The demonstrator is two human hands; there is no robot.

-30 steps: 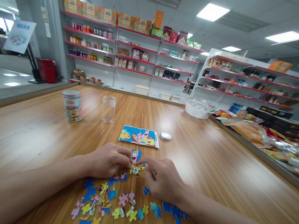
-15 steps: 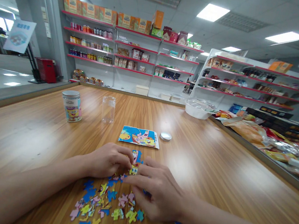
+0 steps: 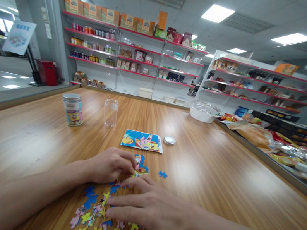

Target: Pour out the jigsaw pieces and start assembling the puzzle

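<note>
left hand (image 3: 110,168) pinches the small joined cluster (image 3: 139,164), right hand (image 3: 151,213) lies spread flat over the loose pieces (image 3: 92,214) on the tabletop (image 3: 220,173), so most of the puzzle looks unassembled.

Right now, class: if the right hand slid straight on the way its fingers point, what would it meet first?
The right hand points leftward, so probably the loose puzzle pieces just past its fingertips, though depth is unclear.

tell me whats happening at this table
A person is working on a cartoon jigsaw on a wooden table. The left hand pins a small joined section, while the right hand lies flat, fingers spread, over the loose pieces. Beyond them lie the reference picture, a lid, an empty clear jar and a closed tin.
</note>
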